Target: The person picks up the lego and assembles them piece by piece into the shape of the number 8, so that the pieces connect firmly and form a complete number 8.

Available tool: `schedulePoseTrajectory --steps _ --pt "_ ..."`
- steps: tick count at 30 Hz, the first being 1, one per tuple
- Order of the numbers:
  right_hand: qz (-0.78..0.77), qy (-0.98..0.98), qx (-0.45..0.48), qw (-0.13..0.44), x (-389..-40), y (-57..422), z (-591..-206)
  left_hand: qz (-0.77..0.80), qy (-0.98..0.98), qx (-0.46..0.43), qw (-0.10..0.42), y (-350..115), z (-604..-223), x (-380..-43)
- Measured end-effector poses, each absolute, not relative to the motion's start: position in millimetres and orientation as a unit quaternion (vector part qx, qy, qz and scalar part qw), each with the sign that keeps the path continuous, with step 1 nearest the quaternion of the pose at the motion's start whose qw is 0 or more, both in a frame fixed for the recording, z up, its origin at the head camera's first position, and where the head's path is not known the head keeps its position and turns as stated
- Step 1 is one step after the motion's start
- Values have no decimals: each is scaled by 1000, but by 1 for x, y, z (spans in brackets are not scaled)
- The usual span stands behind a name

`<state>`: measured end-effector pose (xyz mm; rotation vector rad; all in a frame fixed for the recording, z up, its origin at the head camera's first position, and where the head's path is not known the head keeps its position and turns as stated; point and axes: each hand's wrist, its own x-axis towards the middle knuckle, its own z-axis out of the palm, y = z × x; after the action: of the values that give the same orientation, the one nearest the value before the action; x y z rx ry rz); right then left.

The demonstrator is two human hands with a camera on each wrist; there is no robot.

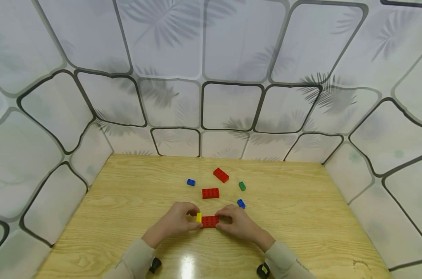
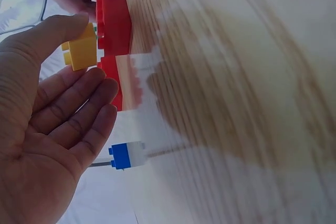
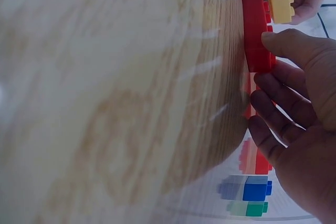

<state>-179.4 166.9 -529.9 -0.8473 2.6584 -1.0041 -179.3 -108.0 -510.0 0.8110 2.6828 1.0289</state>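
Observation:
My left hand (image 1: 179,219) pinches a small yellow brick (image 2: 83,51) between thumb and forefinger. That brick is over the left end of a red brick (image 1: 210,221), close above its studs in the right wrist view. My right hand (image 1: 237,221) grips the right end of the red brick with thumb and fingers, and the brick lies on the wooden table (image 1: 134,186). In the right wrist view the red brick (image 3: 254,35) stands studs toward the right of the picture, with my thumb on its near side.
Beyond the hands lie a second red brick (image 1: 210,193) and a third red brick (image 1: 221,175) set at an angle. A blue brick (image 1: 191,182) is at the back left; another blue brick (image 1: 241,203) and a green brick (image 1: 242,186) are to the right. Patterned fabric walls (image 1: 232,108) surround the table.

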Motion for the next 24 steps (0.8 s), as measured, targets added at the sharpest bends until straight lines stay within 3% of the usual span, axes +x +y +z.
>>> schedulePoseTrajectory --steps 24 --pt "-337 892 -290 87 -180 167 -529 338 894 288 68 -102 -513 -177"
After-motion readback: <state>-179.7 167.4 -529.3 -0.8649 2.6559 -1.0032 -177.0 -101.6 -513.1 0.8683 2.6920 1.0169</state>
